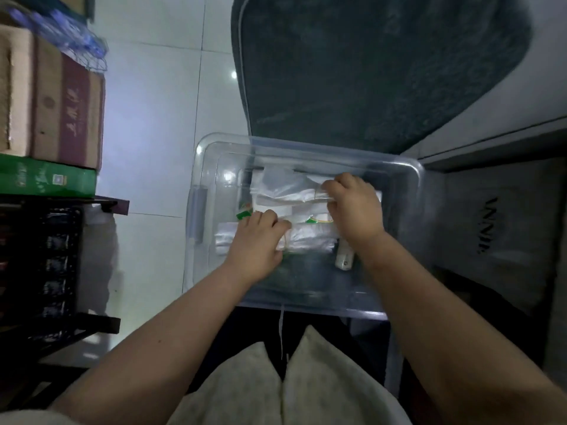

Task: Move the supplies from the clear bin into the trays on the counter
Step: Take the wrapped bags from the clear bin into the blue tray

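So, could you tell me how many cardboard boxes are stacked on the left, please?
3 visible: a tan box at the far left, a maroon-printed box beside it, and a flat green box beneath both. More may lie beyond the frame edge.

The picture is dim, with a cool blue tone. The tile floor [159,96] reflects a small bright lamp spot, and the bin [211,167] shows glare. The boxes [52,96] at left are blurred. The edges bend from the wide lens.
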